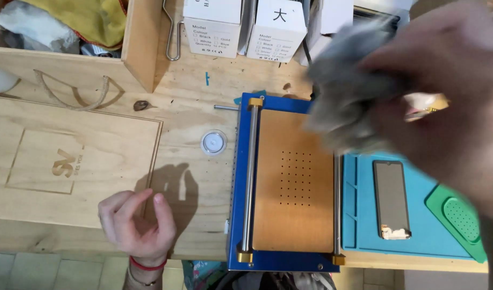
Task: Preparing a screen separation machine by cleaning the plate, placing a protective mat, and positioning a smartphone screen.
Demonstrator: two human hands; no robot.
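We note the wooden bench (192, 96). On it, a blue heating plate (292, 193). Our right hand (445, 96), blurred, clutches a grey cloth (346, 102) above it; a fast sweep risks knocking the phone screen (391, 198). Left hand (136, 223) rests loosely curled, empty.

Two white cartons stand side by side at the far edge of my worktop (192, 96): left white carton (212, 27) and right white carton (279, 29), both with dark print on the near face. A phone screen (391, 198), dark grey rectangle, lies flat on the blue mat (359, 215), lower end chipped.
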